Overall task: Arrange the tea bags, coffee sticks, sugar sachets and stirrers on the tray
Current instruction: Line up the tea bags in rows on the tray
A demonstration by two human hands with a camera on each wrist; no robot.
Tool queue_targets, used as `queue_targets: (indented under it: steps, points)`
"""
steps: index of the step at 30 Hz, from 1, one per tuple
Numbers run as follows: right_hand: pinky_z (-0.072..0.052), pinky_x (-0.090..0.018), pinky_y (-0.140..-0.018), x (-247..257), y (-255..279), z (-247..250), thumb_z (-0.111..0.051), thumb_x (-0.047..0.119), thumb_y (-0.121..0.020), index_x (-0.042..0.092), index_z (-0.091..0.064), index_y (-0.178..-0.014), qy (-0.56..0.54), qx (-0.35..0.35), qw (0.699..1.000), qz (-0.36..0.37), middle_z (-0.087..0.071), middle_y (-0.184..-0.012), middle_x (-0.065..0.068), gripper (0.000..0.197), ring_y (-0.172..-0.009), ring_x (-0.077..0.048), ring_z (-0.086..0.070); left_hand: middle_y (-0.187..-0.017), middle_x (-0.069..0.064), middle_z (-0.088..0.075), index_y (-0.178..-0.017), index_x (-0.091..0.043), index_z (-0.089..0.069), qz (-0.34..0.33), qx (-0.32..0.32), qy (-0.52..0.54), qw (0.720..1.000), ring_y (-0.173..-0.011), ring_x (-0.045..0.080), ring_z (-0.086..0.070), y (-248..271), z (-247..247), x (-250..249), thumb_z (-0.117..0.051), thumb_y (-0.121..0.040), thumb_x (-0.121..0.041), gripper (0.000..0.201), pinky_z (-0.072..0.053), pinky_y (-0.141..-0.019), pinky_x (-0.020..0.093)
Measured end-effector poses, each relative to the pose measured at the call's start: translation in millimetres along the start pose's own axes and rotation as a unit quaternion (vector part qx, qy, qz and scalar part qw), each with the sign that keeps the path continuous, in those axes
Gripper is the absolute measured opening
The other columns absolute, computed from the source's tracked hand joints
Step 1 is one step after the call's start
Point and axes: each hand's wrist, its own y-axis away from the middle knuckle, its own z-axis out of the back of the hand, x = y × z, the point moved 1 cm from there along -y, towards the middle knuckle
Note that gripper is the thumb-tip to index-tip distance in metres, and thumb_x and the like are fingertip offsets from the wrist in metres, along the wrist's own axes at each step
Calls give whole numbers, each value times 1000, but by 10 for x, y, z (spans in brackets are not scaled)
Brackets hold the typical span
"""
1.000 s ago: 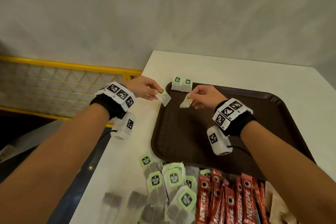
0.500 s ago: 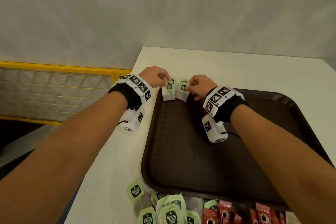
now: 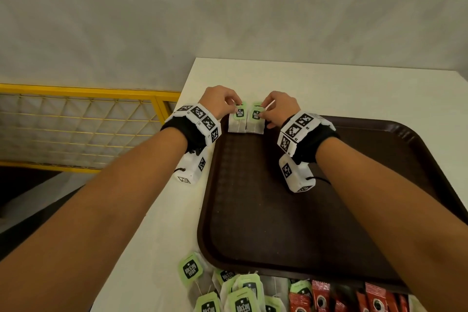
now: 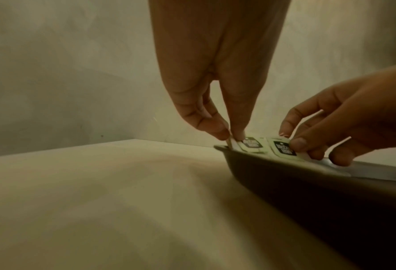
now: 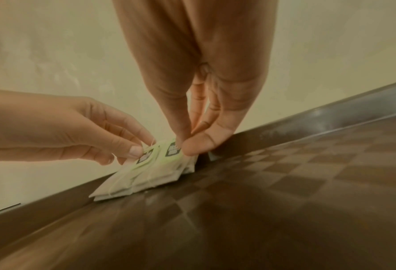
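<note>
Setting two tea bags into the tray's point(image 3: 379, 134) far corner, I see from the head view my left hand point(image 3: 219, 102) pinching the left tea bag point(image 3: 237, 121) and my right hand point(image 3: 279, 109) pinching the right tea bag point(image 3: 255, 121); their long axes run back toward my wrists, green tags farthest.

Left wrist view: I should keep the tags level.

Right wrist view: the bags lean on the rim, edges touching; I would release gently.

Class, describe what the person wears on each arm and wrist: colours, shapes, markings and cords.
Both forearms are bare, with no sleeves. Each wrist carries a black band ringed by white square blocks printed with black-and-white square codes. Below each wrist hangs a white box-shaped camera unit, also coded, with a thin black cord. The hands wear no gloves.
</note>
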Motion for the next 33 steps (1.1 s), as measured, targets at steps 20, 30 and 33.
queue_targets:
  steps: [20,30,33]
  points:
    - [-55,-34,-79,42,242,-18,-78,9,-72,12,-47,-92,23,88,995,-39,-57,-86,-4,38,-80,-24,-64,-102,7,-52,-103,-10,-61,-23,46,-94,994,-85,17,-48,276,-96,15,-80,-70,-20,39,-40,-78,27]
    - [-52,-40,-89,5,168,-27,-78,6,-70,13,-53,-97,65,71,995,-21,-61,-113,-12,37,-102,-28,-61,-104,10,-61,-101,-8,-64,-24,45,-88,995,-81,14,-49,289,-88,-11,-79,-72,-23,36,-40,-77,25]
    - [-52,-42,-90,3,145,-23,-75,4,-72,8,-57,-105,75,73,994,-17,-60,-115,-14,38,-105,-30,-59,-110,9,-60,-107,-9,-64,-31,55,-76,995,-82,12,-49,345,-50,-34,-78,-74,-23,38,-39,-76,22]
